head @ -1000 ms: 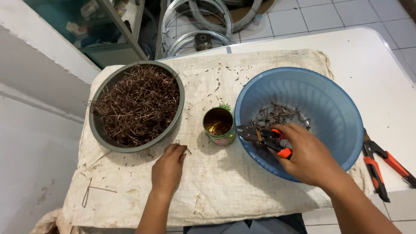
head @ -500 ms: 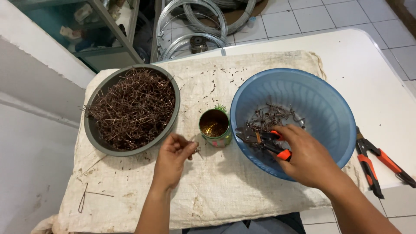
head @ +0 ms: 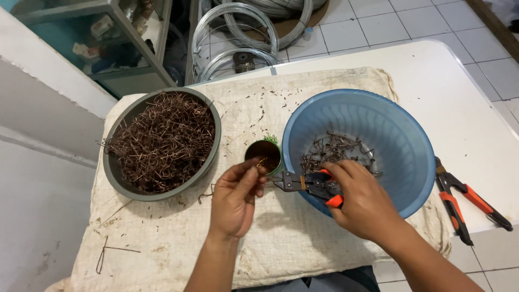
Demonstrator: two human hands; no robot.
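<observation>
Your left hand (head: 233, 197) pinches what looks like a thin wire piece (head: 260, 162) over the small can (head: 264, 155). Your right hand (head: 361, 201) grips orange-handled pliers (head: 308, 184) at the blue basin's (head: 411, 135) rim, jaws beside the can.

Right hand (head: 361, 203) grips pliers (head: 308, 184); left hand (head: 235, 197) pinches wire (head: 260, 163).

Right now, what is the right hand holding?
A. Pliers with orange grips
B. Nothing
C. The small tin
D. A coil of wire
A: the right hand grips the pliers with orange handles at the blue bowl's near rim, their nose pointing toward the left hand.
</observation>
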